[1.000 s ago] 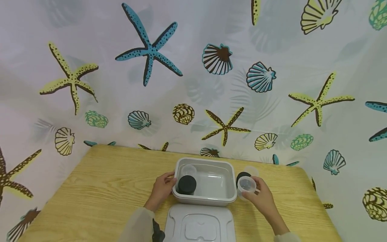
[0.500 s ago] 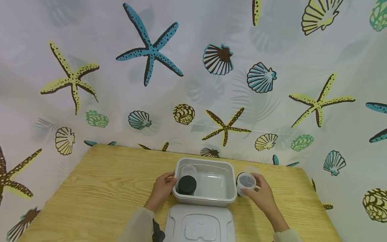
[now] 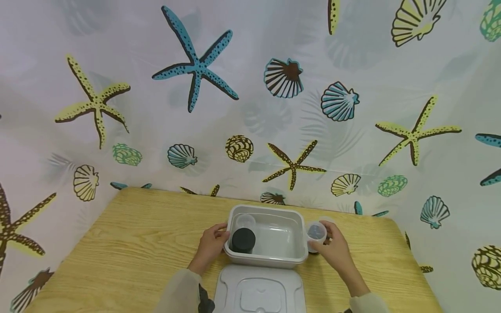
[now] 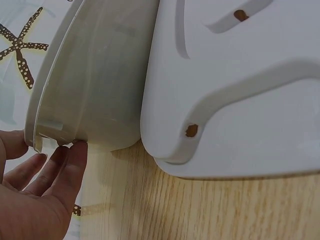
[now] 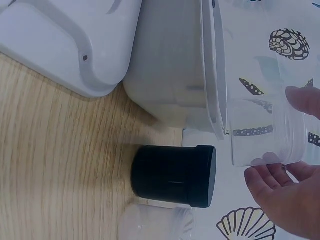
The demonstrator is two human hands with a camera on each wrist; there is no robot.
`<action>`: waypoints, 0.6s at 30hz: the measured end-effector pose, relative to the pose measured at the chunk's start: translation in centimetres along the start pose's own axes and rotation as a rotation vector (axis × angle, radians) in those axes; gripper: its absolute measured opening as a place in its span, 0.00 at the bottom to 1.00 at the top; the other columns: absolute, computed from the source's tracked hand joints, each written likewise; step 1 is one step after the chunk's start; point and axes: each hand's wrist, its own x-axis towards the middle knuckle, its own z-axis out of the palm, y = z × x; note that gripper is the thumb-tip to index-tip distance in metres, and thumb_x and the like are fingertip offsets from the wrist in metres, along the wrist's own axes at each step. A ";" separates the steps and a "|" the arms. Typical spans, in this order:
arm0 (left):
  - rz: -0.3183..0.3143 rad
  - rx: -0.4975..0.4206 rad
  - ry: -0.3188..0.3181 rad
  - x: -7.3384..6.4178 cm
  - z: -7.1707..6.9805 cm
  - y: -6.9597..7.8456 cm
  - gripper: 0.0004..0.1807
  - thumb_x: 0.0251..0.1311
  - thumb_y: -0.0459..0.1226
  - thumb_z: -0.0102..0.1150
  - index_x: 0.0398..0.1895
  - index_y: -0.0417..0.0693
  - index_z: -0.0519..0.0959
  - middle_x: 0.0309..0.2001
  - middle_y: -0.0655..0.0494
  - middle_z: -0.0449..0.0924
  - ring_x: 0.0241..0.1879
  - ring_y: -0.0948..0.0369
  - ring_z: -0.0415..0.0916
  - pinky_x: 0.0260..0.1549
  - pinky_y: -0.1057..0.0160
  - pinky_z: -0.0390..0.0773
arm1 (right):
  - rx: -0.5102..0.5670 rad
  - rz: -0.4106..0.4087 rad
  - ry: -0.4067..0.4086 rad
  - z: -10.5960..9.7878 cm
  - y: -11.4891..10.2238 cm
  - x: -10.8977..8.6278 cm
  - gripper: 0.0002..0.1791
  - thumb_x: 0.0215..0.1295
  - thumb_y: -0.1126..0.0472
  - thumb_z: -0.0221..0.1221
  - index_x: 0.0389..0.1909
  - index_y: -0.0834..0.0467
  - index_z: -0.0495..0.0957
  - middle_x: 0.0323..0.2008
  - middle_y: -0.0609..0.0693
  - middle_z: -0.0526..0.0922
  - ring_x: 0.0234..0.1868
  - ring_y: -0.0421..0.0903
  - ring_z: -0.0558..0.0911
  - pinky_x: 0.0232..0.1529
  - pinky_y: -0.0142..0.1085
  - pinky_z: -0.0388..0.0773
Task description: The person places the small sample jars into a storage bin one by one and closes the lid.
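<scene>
A grey-white plastic box [image 3: 270, 261] stands on the table. My left hand [image 3: 211, 244] grips its left rim, with thumb at the rim and fingertips beneath it in the left wrist view. Inside, at the box's left end, are a black jar [image 3: 243, 241] and a clear jar [image 3: 245, 221]. My right hand [image 3: 337, 250] pinches another clear jar [image 5: 255, 132] between thumb and fingers, raised above the table. In the head view this jar comes right up to the box's right rim. Below it stands a black jar [image 5: 172, 176] on the table, outside the box.
A further clear jar [image 5: 150, 222] stands beside the outer black jar. The box's white lid [image 3: 260, 289] lies in front of the box, at the near side of the wooden table [image 3: 148, 243]. A cloth with printed starfish and shells [image 3: 250, 108] hangs behind.
My right hand has lifted the clear jar and brought it left, up to the box's right rim. The left hand stays at the left rim.
</scene>
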 end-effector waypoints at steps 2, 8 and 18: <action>0.005 0.007 0.004 0.0 0.0 0.0 0.20 0.67 0.32 0.51 0.61 0.36 0.71 0.48 0.35 0.79 0.40 0.54 0.80 0.30 0.61 0.81 | 0.007 -0.005 -0.006 0.2 -0.2 0.0 0.35 0.55 0.63 0.65 0.64 0.63 0.63 0.58 0.63 0.73 0.57 0.56 0.74 0.55 0.47 0.75; 0.011 0.010 0.006 0.1 0.0 -0.1 0.20 0.67 0.32 0.51 0.61 0.36 0.71 0.48 0.35 0.80 0.40 0.54 0.80 0.30 0.61 0.82 | 0.024 -0.022 -0.016 0.8 -0.4 0.2 0.36 0.55 0.64 0.65 0.64 0.65 0.63 0.57 0.65 0.74 0.56 0.58 0.75 0.57 0.49 0.74; 0.005 0.011 0.013 0.4 0.1 -0.4 0.20 0.67 0.32 0.51 0.61 0.36 0.71 0.48 0.35 0.80 0.41 0.53 0.80 0.30 0.60 0.82 | 0.061 -0.038 -0.031 2.1 -0.9 0.7 0.35 0.54 0.65 0.66 0.63 0.65 0.64 0.56 0.66 0.74 0.56 0.60 0.75 0.57 0.50 0.74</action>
